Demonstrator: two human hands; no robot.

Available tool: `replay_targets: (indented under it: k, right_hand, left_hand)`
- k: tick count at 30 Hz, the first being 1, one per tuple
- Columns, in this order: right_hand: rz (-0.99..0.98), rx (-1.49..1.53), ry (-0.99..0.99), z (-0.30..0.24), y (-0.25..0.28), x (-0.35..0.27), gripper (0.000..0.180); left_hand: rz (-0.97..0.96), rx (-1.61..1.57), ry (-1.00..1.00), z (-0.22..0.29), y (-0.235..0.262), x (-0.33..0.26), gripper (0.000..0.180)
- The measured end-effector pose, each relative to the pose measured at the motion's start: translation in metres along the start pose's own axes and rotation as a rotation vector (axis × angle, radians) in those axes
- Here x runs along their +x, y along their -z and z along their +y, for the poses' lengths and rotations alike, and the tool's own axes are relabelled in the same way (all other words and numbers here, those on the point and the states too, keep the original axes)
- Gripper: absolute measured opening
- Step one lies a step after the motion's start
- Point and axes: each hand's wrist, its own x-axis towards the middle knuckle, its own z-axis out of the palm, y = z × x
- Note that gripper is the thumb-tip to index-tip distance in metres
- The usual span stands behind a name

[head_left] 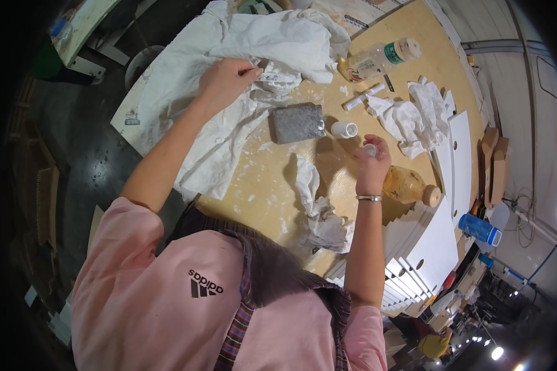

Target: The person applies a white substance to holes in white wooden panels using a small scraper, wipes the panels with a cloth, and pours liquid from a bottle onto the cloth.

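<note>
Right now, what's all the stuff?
table: one, tan, middle
big sheet: one, white, upper left
block: one, grey, table's middle
jar: one, white, beside block
stick: one, white, above jar
bottles: two, clear and yellowish, table's right
wads: two, white, table's right and front
panels: several, white, right
container: one, blue, far right
background: too cluttered to count
shirt: one, pink, bottom
bracelet: one, silver, centre right
left hand: one, at big sheet
right hand: one, holding round white piece

From here I see the person's left grip (228, 83) over a white sheet (198, 145) spread across the bench (254, 182); whether it pinches anything I can't tell. The right grip (373, 162) holds a small round white piece (369, 150). Between them sit a grey block (298, 123) and, just beside it, a white container (344, 129).
</note>
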Motion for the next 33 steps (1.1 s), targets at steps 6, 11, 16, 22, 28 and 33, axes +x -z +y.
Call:
replay_targets:
  k: [6, 11, 16, 22, 28, 33]
  right_hand:
    - [-0.056, -0.387, 0.333, -0.029, 0.001, 0.004, 0.054]
    - [-0.176, -0.658, 0.501, -0.058, -0.008, 0.003, 0.053]
    - [-0.206, -0.661, 0.591, -0.057, -0.012, 0.005, 0.042]
    - [-0.209, -0.616, 0.574, -0.051, -0.012, 0.016, 0.033]
    - [-0.239, -0.420, 0.415, -0.044, -0.007, 0.021, 0.030]
    - [-0.240, -0.411, 0.396, -0.049, -0.006, 0.020, 0.029]
  left_hand:
    - [0.327, 0.120, -0.197, 0.022, 0.014, -0.026, 0.022]
    - [0.419, -0.012, -0.471, 0.041, 0.013, -0.051, 0.011]
    - [0.250, -0.087, -0.486, 0.040, -0.005, -0.069, 0.008]
    - [0.158, -0.129, -0.535, 0.047, -0.031, -0.079, 0.005]
    - [0.156, 0.019, -0.725, 0.086, -0.071, -0.072, 0.017]
    - [0.104, 0.343, -0.759, 0.094, -0.120, -0.035, 0.023]
